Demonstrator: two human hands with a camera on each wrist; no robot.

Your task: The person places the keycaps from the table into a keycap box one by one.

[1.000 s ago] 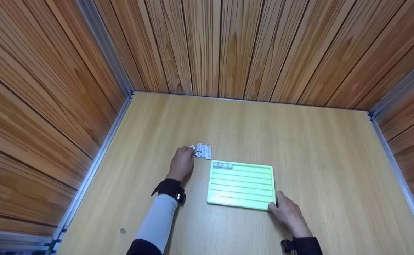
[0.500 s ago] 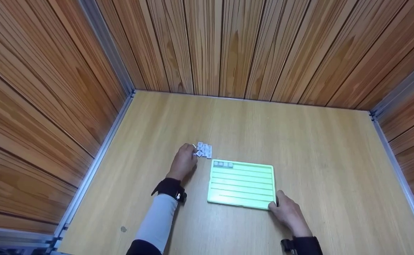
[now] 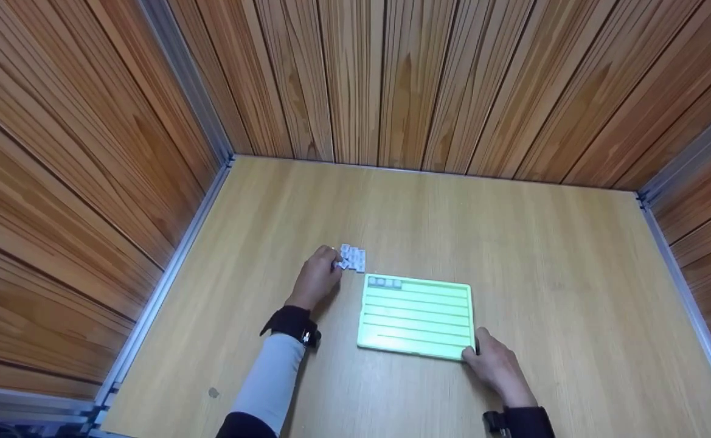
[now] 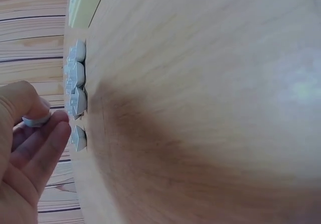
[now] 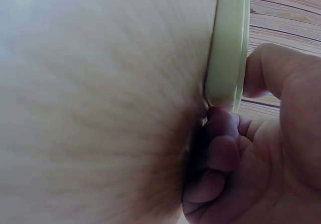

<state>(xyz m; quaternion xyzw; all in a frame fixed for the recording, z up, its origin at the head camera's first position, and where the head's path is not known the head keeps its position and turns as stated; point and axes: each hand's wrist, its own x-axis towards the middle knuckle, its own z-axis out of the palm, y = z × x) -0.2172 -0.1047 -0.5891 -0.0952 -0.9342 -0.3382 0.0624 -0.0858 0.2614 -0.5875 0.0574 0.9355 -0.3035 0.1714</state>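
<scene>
In the left wrist view my left hand [image 4: 30, 148] pinches a small whitish tile [image 4: 36, 120] between thumb and fingers, just above the table. Beside it, a cluster of several similar tiles [image 3: 353, 258] lies on the table; in the left wrist view these loose tiles [image 4: 76, 76] look thick, with bevelled sides. To the right is a light green ridged tray [image 3: 416, 325], with a short row of tiles [image 3: 385, 282] in its far left corner. My right hand [image 3: 494, 365] grips the tray's near right corner, thumb on the rim; in the right wrist view its other fingers [image 5: 223, 151] curl beside the edge.
A wooden table [image 3: 544, 274] bears everything. Wood-plank walls [image 3: 416, 85] with metal edge strips [image 3: 166, 274] enclose it at the back and both sides. A dark spot [image 3: 213, 393] marks the table at the near left.
My left hand has shifted slightly right and away from me, closer against the tile cluster. A tile that showed tilted at its fingertips is now mostly hidden. The right hand still holds the tray.
</scene>
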